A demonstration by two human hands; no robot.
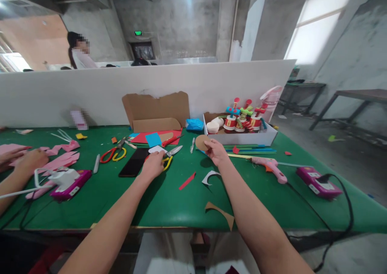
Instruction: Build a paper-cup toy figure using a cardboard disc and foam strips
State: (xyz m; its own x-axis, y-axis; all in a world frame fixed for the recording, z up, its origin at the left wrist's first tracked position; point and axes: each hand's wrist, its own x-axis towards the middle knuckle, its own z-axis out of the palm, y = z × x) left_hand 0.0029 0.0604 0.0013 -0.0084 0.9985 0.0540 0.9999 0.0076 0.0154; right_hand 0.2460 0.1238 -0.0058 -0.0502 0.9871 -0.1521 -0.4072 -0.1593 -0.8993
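Between the fingers and thumb of my right hand (216,153) is a round brown cardboard disc (201,142), held a little above the table. My left hand (153,165) is closed over the handles of a pair of scissors (173,151) with red and yellow grips; their blades point right, and the fingers partly hide the handles. Just behind that hand lies a white piece of paper (156,149). A black phone (134,162) rests to its left. Offcuts lie between my arms: a red strip (187,181), a curved white scrap (210,177) and a curved cardboard scrap (220,213).
At the back right, a box (242,139) holds decorated paper cups. A pink glue gun (270,167) and purple power strip (320,183) with cables lie right. Another pair of scissors (116,151) lies left, near another person's hands (30,161) and pink paper. A white partition (90,96) stands behind.
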